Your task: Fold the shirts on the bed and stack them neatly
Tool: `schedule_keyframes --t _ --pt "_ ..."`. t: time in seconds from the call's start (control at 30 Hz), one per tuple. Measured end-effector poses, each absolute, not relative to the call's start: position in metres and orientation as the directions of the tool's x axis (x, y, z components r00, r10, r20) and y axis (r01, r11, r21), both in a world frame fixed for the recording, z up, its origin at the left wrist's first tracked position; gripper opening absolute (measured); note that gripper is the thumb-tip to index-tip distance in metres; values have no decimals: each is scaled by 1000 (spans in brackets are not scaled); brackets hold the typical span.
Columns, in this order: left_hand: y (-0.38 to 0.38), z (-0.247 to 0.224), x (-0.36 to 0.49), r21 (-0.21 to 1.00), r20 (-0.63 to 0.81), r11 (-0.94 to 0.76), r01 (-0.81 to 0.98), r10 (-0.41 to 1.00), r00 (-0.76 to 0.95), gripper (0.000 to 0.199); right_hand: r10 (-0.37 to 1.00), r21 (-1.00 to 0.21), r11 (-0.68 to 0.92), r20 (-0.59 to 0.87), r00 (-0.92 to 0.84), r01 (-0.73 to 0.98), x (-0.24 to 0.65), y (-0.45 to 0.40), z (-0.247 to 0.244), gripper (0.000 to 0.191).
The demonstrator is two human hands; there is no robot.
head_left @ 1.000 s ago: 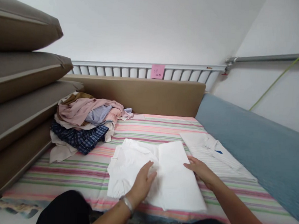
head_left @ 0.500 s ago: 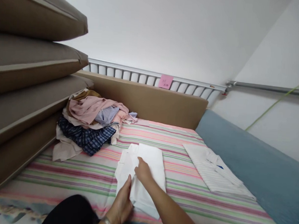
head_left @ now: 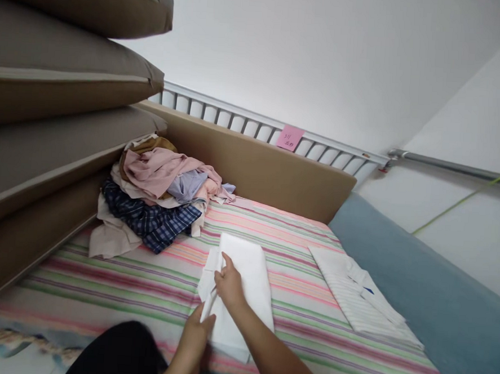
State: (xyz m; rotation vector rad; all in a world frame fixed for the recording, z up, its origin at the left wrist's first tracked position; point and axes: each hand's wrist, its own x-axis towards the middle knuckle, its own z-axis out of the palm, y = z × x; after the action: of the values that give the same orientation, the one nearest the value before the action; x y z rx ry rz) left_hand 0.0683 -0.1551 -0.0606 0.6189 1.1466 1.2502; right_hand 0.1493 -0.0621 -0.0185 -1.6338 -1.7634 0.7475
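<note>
A folded white shirt [head_left: 250,277] lies on the striped bed cover in front of me, its left part turned over toward the middle. My left hand [head_left: 197,327] is closed on the near end of the turned-over edge, thumb on top. Higher up the same edge, my right hand [head_left: 229,281] grips the cloth, with its index finger stretched along the fold. Part of the shirt is hidden under my right forearm. Off to the right lies a folded white striped shirt [head_left: 354,289] with a small blue mark, apart from both hands.
A heap of crumpled clothes [head_left: 161,176], pink, lilac and blue plaid, sits at the left. Thick brown cushions [head_left: 69,94] are stacked beside it. A brown board [head_left: 251,164] and a radiator [head_left: 212,114] stand behind; a blue-grey panel [head_left: 418,270] runs along the right.
The shirt's left side has been folded over toward the middle. Both hands have moved slightly left and now hold that edge. The camera view has shifted and tilted a little.
</note>
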Motion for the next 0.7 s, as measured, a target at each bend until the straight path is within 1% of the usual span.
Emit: schedule_keyframes --t 0.1,0.17,0.23,0.27,0.37,0.4,0.43,0.47,0.5,0.53,0.57,0.6,0.63,0.7 --pt "-153 -70 59 773 -397 312 -552 917 -38 47 998 -716 62 34 -53 695 137 -59 -31 59" --pt "-153 -72 57 755 -407 302 -581 912 -56 46 997 -711 74 50 -55 699 133 -57 -34 59" --pt "-153 -72 57 763 -414 290 -578 905 -92 47 997 -734 79 53 -59 674 130 -56 -34 60" --pt "-153 -71 56 765 -421 292 -574 902 -102 48 997 -756 61 19 -70 651 129 -55 -33 61" --pt "-154 -71 52 779 -440 324 -536 893 -100 45 973 -817 -48 -169 -159 575 133 -52 -23 53" --pt "-154 -71 49 793 -443 336 -507 891 -101 42 962 -824 -48 -189 -195 565 138 -52 -17 48" --pt "-154 -71 45 816 -436 342 -466 893 -109 40 963 -822 -5 -158 -219 569 146 -52 -9 43" --pt "-153 -71 40 845 -419 336 -416 900 -123 38 970 -805 75 -79 -232 589 157 -54 -1 40" --pt "-151 -70 35 878 -391 318 -359 908 -152 37 971 -763 174 29 -236 623 171 -57 6 38" --pt "-148 -68 29 907 -359 293 -301 914 -191 39 959 -695 271 137 -247 666 186 -63 12 38" --pt "-144 -65 24 930 -331 274 -246 914 -235 42 937 -610 349 223 -269 711 202 -72 14 39" --pt "-140 -61 20 943 -316 270 -193 908 -274 46 914 -525 402 271 -300 750 218 -84 12 41" --pt "-136 -57 16 946 -322 292 -141 896 -305 51 892 -449 446 286 -349 774 232 -98 7 43" --pt "-128 -46 12 929 -360 367 -42 874 -326 57 846 -339 532 255 -468 776 254 -130 -14 49"
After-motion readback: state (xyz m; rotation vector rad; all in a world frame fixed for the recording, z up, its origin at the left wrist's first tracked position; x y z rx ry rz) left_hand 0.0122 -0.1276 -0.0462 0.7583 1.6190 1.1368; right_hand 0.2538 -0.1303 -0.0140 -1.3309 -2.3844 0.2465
